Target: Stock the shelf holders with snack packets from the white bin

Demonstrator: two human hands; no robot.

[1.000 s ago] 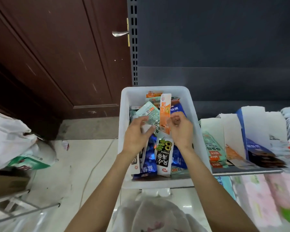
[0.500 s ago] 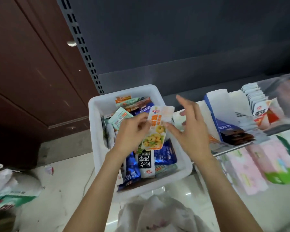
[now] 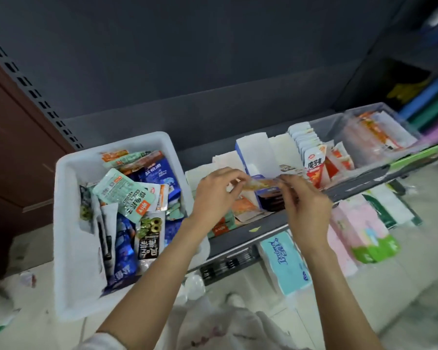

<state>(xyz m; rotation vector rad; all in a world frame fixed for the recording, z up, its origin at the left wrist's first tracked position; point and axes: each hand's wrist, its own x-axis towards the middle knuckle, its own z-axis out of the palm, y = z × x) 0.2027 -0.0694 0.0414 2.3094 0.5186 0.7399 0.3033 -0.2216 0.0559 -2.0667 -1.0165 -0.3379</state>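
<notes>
Since half a second ago both of my hands have carried the orange-and-white flat foil snack packet (image 3: pixel 262 183) rightward, off the bin and over the shelf.

Farthest left sits the white rectangular plastic bin (image 3: pixel 68 223), heaped with loose packets; a mint-green foil packet (image 3: pixel 127 195) lies on top, well left of my fingers. Next comes my left hand (image 3: pixel 216 195), thumb and curled fingers pinching the packet's left end. The packet runs nearly level between the two hands, long axis left to right, seen almost edge-on and blurred, so I cannot be sure of its printed face. My right hand (image 3: pixel 305 198) pinches the right end, fingertips pressed together on the foil.

Directly under the packet, just below my fingertips, stands the blue-and-white open cardboard shelf holder (image 3: pixel 257 152), its tall white back panel rising beyond the fingers. Right of my right hand, a row of white-and-red upright packets (image 3: pixel 314 160) fills the next holder.

I judge the coming move depends on turning the packet upright and lowering it into that blue holder; both hands are about equally near.
</notes>
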